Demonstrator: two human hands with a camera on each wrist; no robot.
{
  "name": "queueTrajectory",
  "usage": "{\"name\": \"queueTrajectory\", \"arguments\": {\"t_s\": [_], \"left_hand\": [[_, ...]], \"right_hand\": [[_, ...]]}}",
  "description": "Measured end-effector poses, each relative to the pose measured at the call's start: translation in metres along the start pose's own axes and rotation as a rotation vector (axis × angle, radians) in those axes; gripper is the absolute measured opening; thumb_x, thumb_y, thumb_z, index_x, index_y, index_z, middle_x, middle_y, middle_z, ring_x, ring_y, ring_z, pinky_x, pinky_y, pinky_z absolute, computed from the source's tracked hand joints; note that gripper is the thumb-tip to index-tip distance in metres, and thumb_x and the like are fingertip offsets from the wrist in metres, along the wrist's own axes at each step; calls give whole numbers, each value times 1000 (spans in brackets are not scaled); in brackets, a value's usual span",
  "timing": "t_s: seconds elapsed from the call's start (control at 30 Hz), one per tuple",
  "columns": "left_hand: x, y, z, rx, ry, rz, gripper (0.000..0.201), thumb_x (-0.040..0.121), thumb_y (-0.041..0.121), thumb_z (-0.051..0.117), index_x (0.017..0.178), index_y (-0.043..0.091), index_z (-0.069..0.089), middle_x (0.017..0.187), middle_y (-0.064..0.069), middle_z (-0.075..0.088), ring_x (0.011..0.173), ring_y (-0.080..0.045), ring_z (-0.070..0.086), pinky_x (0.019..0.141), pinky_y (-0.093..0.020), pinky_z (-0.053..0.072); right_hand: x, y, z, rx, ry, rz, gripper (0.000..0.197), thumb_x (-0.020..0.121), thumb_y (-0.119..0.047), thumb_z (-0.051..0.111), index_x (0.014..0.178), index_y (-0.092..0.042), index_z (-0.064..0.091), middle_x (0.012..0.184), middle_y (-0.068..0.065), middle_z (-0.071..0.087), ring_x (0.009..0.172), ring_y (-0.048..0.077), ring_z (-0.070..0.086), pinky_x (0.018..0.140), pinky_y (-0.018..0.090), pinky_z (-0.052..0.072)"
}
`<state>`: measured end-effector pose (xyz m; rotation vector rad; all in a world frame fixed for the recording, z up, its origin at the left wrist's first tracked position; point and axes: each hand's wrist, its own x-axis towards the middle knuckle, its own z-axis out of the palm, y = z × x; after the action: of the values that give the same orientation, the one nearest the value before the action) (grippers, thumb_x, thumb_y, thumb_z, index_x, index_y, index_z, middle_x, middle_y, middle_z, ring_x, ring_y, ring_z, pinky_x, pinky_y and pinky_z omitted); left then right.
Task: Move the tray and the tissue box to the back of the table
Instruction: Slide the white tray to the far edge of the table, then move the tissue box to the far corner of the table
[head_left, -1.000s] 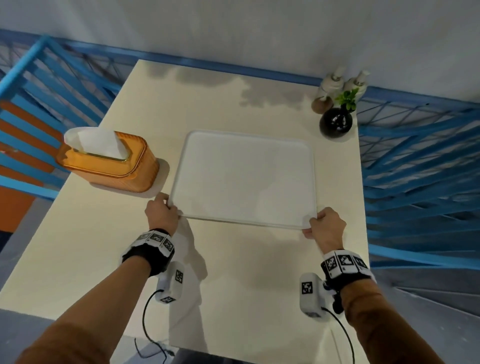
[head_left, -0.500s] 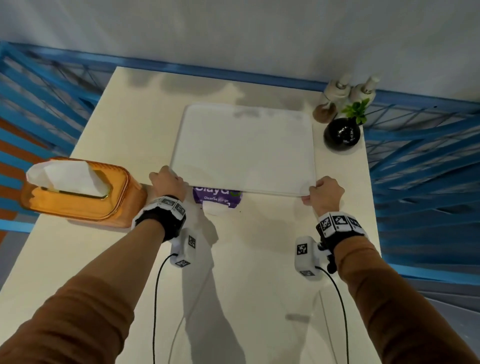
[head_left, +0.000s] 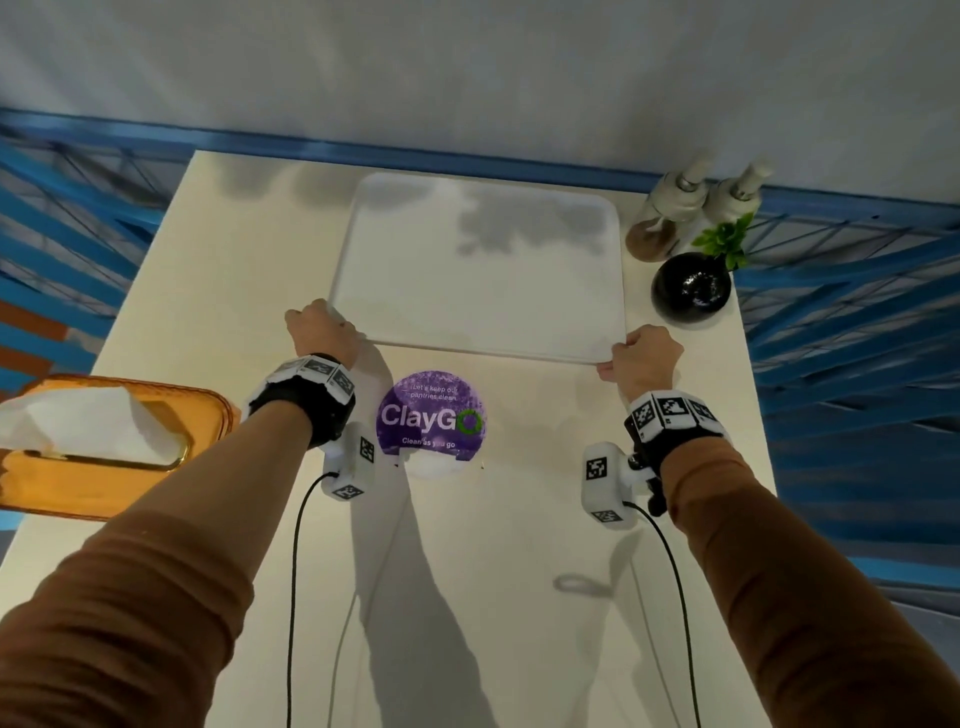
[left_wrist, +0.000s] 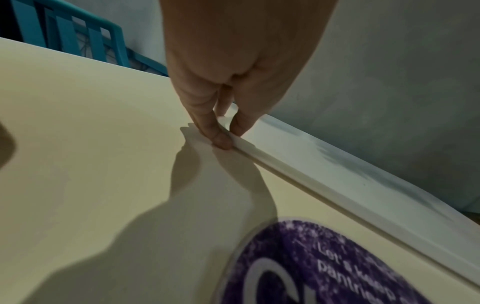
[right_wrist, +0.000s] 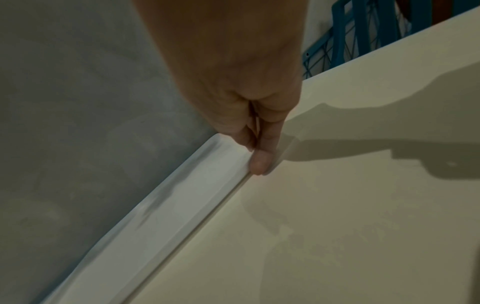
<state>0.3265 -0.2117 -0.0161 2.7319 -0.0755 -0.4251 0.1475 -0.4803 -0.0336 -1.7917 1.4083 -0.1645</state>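
A white rectangular tray lies flat near the table's far edge. My left hand pinches its near left corner, and in the left wrist view the left hand has thumb and finger on the tray rim. My right hand pinches the near right corner; the right wrist view shows the right hand gripping the tray rim. An orange tissue box with a white tissue sticking up stands at the table's left edge, beside my left forearm.
A purple round ClayGo sticker lies on the cream table just in front of the tray. At the back right stand a black round vase with a green sprig and two pump bottles. Blue railings flank the table.
Both hands have pushed the tray away toward the far edge of the table, uncovering the purple sticker. The tissue box has stayed in place.
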Motion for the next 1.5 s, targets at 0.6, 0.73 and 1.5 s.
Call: {"name": "queueTrajectory", "arguments": {"t_s": [0.6,0.73,1.5], "left_hand": [[-1,3,5,-120,-11,-25,39,94,15,49,126,-7,50,119,-26,52,92,-28,38,94,-35,38],[-11,6,-3,-124,-74,-42,45,93,22,50,130,-1,43,127,-27,43,108,-41,50,97,-44,43],[-238,-104,-185,-272,33,366,37,90,29,58,127,22,57,123,-1,65,100,-19,67,90,-39,55]], "right_hand": [[15,4,-4,31,-58,39,31,84,1,52,112,12,52,43,-20,63,43,3,62,40,13,49],[-5,-6,-17,-59,-63,-21,40,86,-12,54,120,7,48,102,20,70,103,35,64,81,34,56],[-285,-48,-95,-66,-650,-753,21,86,-14,58,103,-13,69,93,5,73,87,21,69,72,37,58]]}}
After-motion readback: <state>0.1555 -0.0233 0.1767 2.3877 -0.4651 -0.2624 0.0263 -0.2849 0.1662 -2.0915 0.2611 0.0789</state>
